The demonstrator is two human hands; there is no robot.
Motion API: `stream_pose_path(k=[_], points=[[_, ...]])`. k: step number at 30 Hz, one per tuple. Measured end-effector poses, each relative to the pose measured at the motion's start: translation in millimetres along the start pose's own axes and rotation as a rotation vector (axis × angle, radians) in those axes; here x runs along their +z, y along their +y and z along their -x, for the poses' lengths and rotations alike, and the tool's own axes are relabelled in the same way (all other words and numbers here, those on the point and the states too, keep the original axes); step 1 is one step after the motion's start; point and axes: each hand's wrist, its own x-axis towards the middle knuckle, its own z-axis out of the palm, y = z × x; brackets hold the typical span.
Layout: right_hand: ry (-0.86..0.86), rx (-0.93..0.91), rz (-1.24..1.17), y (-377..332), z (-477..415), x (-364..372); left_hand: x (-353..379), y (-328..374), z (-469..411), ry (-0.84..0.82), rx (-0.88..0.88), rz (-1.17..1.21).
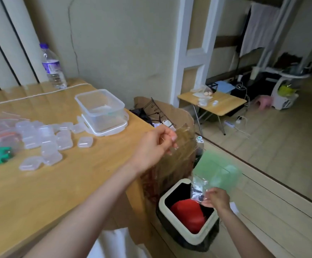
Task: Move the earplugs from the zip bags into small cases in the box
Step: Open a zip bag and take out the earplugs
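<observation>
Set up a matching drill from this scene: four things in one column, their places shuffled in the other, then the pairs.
Things
1. water bottle
2. clear box
3. zip bag
4. small cases

Places
A. pinched in the right hand above the bin
B. scattered loose on the table, left of the clear box
C. upright at the table's far edge, near the wall
D. sitting on a white lid near the table's right edge

Pairs: 1-C, 2-D, 3-A, 4-B
</observation>
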Motion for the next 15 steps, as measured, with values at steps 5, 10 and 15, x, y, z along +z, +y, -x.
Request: stream_pose_path(k=[5,10,15], points=[[-0.048,0.127,-0.097,21.3,-13.2,11.0,-5.5,-3.9,-3.2,0.031,-0.005,0.006],[-0.078,0.085,-0.006,-1.7,-7.8,14.7,-16.1,-7.8,-2.7,0.036,-0.019,-0.015],[-0.068,-0.185,-0.152,-77.9,9.2,21.1,-29.0,-16.3,-3.9,0.080,-0.023,-0.098]])
